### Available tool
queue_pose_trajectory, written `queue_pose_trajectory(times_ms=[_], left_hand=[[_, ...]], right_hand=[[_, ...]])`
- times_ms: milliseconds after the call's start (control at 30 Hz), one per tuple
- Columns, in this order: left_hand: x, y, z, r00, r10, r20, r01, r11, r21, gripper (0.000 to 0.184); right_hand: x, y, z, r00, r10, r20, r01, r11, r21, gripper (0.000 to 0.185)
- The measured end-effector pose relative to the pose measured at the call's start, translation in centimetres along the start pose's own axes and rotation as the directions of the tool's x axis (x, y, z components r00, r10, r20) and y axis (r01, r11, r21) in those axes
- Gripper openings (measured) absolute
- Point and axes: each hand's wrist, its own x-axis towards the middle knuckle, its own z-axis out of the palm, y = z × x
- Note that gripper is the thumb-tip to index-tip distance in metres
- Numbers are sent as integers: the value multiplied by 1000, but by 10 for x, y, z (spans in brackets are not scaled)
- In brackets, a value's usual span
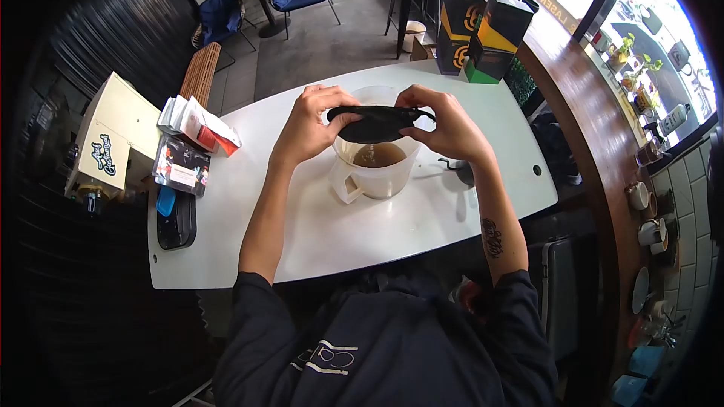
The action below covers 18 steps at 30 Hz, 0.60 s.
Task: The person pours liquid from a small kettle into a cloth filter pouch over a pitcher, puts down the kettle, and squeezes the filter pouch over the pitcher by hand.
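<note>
Between my two hands a dark, flat, oval piece (371, 123) is held above the mouth of a large translucent pitcher (382, 182). My left hand (320, 117) pinches its left end, thumb on the near face. At its right end, the fingers and thumb of my right hand (440, 122) grip it, and a thin dark loop shows beside them. Brown liquid (378, 154) is inside the pitcher, which stands upright on the white table (286, 237) with its handle toward the lower left.
A small dark metal item (462, 172) stands right of the pitcher, partly behind my right forearm. Packets (197, 126), a dark patterned pouch (181, 166) and a black tray (177, 227) lie at the table's left. Black boxes (494, 38) stand at the far right corner.
</note>
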Motion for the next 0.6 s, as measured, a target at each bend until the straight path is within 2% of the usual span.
queue_pose_trajectory(times_ms=[67,200,267,300,367,433,500,567,600], left_hand=[[0,-1,2,998,54,-28,-52,996,73,14],[4,8,1,997,81,-20,-77,983,170,15],[6,11,1,996,78,-35,-67,971,231,15],[6,12,-1,997,77,-29,-68,971,230,15],[7,13,-5,999,43,10,-44,965,258,15],[7,14,-10,998,58,22,-62,951,302,15],[8,16,-11,996,82,33,-89,938,336,15],[8,16,-13,994,104,35,-109,916,386,17],[9,16,-12,992,120,27,-120,906,406,18]], right_hand=[[-3,0,2,1000,9,-12,-10,997,-76,36],[-13,0,5,998,55,-34,-59,991,-117,39],[-26,3,3,972,-102,-214,68,985,-160,42],[-35,3,0,971,-98,-217,64,986,-157,42],[-62,6,-13,934,-38,-354,-40,976,-212,46],[-94,24,-21,855,93,-511,-264,925,-273,46],[-134,56,-23,756,284,-590,-570,729,-379,51],[-167,86,-8,692,461,-555,-717,533,-450,64],[-175,93,2,681,549,-485,-731,551,-402,82]])
